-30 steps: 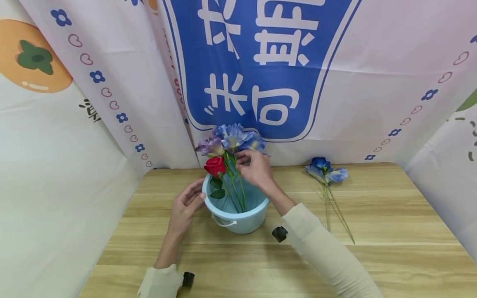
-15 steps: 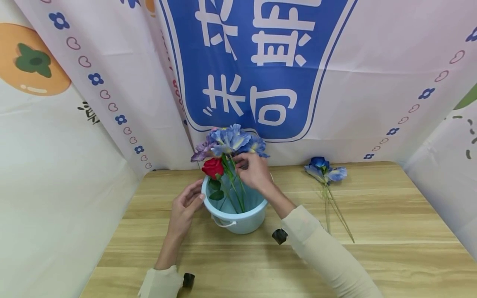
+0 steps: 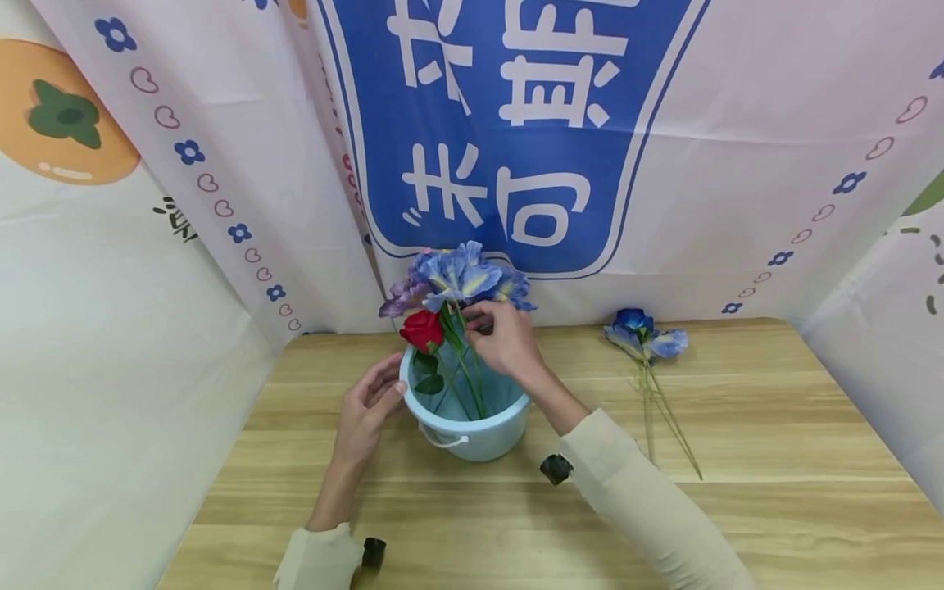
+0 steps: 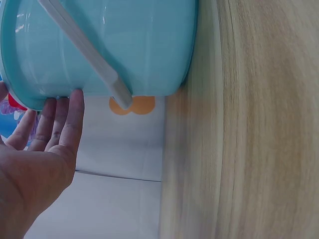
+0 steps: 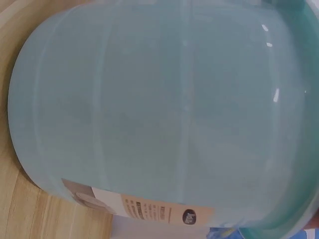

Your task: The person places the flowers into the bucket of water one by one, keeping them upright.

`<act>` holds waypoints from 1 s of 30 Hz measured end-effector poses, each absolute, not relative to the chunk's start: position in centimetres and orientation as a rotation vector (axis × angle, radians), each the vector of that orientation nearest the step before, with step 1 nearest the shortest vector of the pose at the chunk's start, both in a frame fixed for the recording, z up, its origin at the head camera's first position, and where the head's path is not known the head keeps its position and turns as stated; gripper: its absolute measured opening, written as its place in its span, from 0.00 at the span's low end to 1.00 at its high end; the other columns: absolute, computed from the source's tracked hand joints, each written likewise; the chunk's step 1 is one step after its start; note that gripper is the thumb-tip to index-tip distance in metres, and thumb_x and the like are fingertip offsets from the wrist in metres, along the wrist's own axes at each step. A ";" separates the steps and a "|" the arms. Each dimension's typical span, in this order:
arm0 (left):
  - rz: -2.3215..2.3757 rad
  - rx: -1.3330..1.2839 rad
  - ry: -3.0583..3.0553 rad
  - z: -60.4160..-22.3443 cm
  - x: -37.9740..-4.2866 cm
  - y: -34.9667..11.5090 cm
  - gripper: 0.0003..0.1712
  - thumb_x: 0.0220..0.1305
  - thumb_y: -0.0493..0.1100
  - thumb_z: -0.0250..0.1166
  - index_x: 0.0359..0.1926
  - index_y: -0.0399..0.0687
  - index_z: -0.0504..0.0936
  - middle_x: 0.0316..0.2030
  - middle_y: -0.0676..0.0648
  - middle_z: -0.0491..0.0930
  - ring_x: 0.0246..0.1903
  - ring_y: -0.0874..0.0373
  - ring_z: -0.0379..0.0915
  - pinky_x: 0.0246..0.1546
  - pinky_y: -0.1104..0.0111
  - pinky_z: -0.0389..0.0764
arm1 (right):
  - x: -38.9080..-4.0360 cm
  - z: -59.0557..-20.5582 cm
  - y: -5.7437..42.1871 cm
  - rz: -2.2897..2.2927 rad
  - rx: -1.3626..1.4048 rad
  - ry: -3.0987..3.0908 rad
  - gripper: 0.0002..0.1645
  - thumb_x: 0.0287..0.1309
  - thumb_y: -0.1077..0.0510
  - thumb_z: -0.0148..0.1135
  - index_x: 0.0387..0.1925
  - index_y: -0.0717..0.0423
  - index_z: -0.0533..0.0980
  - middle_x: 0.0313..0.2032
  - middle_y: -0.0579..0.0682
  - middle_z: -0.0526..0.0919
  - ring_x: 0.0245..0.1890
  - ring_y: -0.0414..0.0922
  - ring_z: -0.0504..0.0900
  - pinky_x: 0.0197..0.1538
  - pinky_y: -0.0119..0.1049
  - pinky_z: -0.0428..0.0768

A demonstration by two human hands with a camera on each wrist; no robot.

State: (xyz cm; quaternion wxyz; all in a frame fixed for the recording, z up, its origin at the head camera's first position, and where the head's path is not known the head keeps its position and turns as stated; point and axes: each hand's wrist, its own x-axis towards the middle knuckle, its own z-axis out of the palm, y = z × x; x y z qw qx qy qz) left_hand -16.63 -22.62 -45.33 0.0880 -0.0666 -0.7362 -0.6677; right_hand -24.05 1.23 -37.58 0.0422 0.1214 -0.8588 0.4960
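Note:
A light blue bucket [image 3: 487,442] stands on the wooden table. My left hand [image 3: 366,410] rests against the left side of its rim; in the left wrist view its fairly straight fingers [image 4: 74,114] touch the outer wall. Over the bucket, my right hand [image 3: 504,338] pinches the stem of a blue artificial iris [image 3: 459,274] just below the bloom. In the bucket with it are a red rose [image 3: 423,330] leaning left, a purple flower [image 3: 404,298] and another blue flower [image 3: 514,288]. Only a sliver of the right hand shows in the right wrist view, where the bucket wall [image 5: 149,109] fills most of the frame.
Several blue flowers [image 3: 642,336] with long thin stems lie on the table [image 3: 774,410] to the right. A printed cloth [image 3: 686,213] hangs behind the table's back edge. The bucket's white handle [image 3: 445,441] hangs down its front; a paper label [image 5: 149,206] is on its side.
The blue iris at the right hand has turned slightly, its bloom facing more forward. The purple flower and the rose have shifted a little left. The left hand stays at the rim.

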 end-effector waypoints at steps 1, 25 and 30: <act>-1.991 -0.197 -2.191 -45.3 -16.6 -22.6 0.29 0.76 0.34 0.63 0.75 0.35 0.72 0.64 0.32 0.79 0.53 0.66 0.84 0.56 0.73 0.90 | -24.0 -37.5 1.3 1.532 0.375 -2.624 0.16 0.64 0.65 0.70 0.53 0.55 0.88 0.42 0.52 0.94 0.44 0.49 0.93 0.53 0.44 0.93; -1.993 -0.215 -2.189 -45.1 -16.6 -22.6 0.28 0.78 0.35 0.62 0.75 0.34 0.72 0.62 0.35 0.80 0.53 0.66 0.84 0.55 0.74 0.90 | -20.9 -36.1 9.1 1.852 0.253 -2.533 0.22 0.69 0.61 0.70 0.62 0.60 0.82 0.52 0.60 0.89 0.50 0.56 0.90 0.44 0.37 0.95; -1.985 -0.218 -2.195 -45.1 -16.5 -22.6 0.28 0.78 0.35 0.62 0.75 0.35 0.72 0.64 0.30 0.78 0.53 0.66 0.83 0.54 0.75 0.90 | -20.7 -36.3 11.6 1.856 0.213 -2.525 0.24 0.70 0.61 0.70 0.65 0.61 0.80 0.55 0.63 0.87 0.53 0.55 0.89 0.46 0.34 0.95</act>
